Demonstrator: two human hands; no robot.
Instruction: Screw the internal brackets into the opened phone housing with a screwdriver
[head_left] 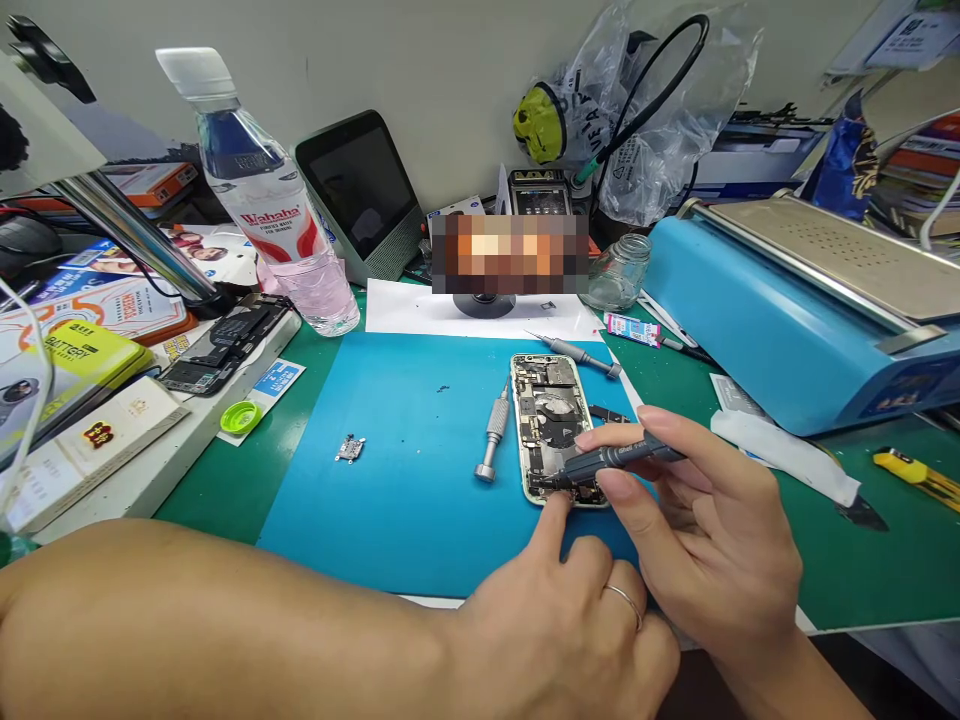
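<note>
An opened smartphone lies face up on the blue mat, its battery, boards and screws bare. My left hand, with a ring on one finger, presses the index fingertip onto the phone's lower edge while its other fingers curl in. In my right hand are slim black tweezers, pinched between thumb and fingers, their tips over the phone's lower left corner. One grey precision screwdriver lies just left of the phone; another screwdriver rests above it. Part of the phone's bottom is hidden by my fingers.
A small metal part lies on the mat's left. A water bottle and a second phone body on a white box flank it. To the right stand a blue machine, a wrapped blade tool and a yellow cutter.
</note>
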